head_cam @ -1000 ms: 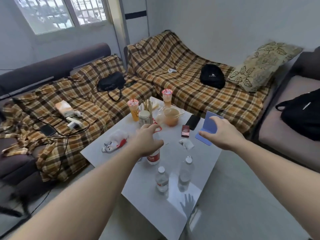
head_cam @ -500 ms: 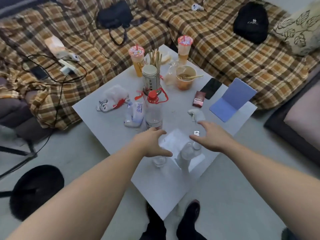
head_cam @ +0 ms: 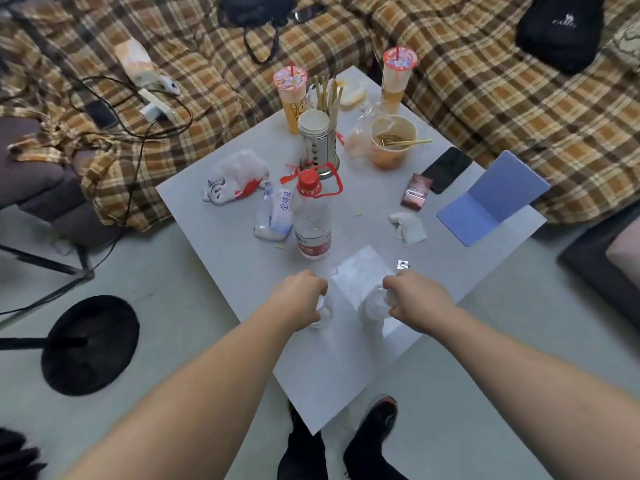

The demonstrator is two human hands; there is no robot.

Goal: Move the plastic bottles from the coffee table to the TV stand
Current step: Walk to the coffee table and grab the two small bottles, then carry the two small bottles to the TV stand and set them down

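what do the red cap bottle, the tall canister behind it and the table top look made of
Red-cap bottle: clear, glossy plastic by the look; the table shows through its wall, and it has a red label band. Tall canister: shiny, mirror-like body, probably metal, with a matte pale lid. Coffee table top: smooth pale grey with a bright reflected patch, perhaps laminate or stone; I can't tell which.

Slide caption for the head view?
Both hands, left and right, close on two clear bottles on the coffee table.

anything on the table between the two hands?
Head view: between the left hand and right hand, each closed on a small clear bottle, lies only bare coffee table showing a bright window reflection.
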